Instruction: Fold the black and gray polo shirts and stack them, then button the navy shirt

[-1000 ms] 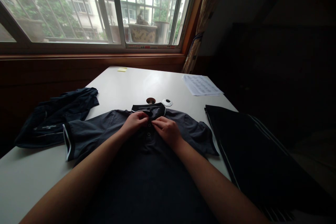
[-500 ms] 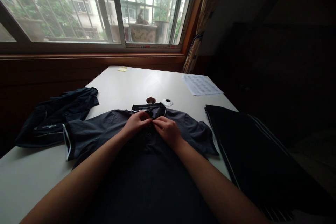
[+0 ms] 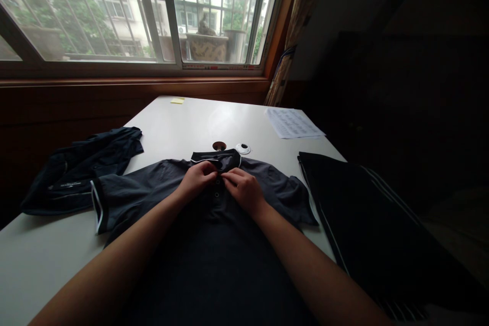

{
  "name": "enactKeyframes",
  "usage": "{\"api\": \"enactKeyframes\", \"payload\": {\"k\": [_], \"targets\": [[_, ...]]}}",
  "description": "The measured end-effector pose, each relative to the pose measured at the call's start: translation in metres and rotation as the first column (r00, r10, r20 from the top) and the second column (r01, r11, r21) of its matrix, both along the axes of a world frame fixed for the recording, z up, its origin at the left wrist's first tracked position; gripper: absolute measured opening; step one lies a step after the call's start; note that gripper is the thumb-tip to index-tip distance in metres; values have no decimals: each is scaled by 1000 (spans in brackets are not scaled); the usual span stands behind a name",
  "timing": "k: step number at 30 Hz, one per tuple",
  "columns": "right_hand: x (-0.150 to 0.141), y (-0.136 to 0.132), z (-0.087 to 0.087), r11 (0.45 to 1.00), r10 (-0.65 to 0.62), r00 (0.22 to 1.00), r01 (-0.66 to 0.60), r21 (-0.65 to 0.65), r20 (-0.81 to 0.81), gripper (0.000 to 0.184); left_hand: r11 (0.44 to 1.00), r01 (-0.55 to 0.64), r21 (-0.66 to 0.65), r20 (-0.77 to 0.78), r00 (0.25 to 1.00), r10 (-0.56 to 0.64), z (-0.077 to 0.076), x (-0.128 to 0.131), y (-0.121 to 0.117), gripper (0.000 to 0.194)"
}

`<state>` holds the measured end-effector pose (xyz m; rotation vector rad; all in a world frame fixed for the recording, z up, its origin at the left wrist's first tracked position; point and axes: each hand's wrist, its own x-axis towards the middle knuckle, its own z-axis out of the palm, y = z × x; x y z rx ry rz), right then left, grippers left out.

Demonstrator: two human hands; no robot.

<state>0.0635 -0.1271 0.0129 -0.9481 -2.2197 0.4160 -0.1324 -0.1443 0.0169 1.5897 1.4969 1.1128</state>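
A dark grey polo shirt [image 3: 225,234] lies front side up, its black collar with white piping pointing away from me and its short sleeves spread to both sides. My left hand [image 3: 196,179] pinches the placket just under the collar. Opposite it, my right hand [image 3: 244,189] grips the same placket, fingertips close to those of the left. Two small round buttons show below the fingers. Whatever lies right between the fingertips is hidden.
On the white table [image 3: 183,122], a crumpled dark garment [image 3: 91,168] lies left and folded black clothing [image 3: 367,219] right. Farther back are printed papers [image 3: 294,123], a yellow sticky note [image 3: 178,100], a round cable hole [image 3: 219,146] and its white cover [image 3: 243,148]. A barred window stands behind.
Almost nothing differs. Both hands stay at the placket with only a very slight shift of the fingers, and the shirt lies as before.
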Motion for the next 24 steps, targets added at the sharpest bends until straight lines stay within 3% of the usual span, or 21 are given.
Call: {"api": "enactKeyframes", "payload": {"k": [10, 24], "targets": [[1, 1, -1, 1000, 5, 999, -6, -18, -41, 24, 1000, 17, -3, 35, 999, -17, -1, 0, 0, 22], [-1, 3, -3, 999, 38, 999, -38, -2, -17, 24, 999, 22, 31, -34, 999, -21, -3, -2, 1, 21]]}}
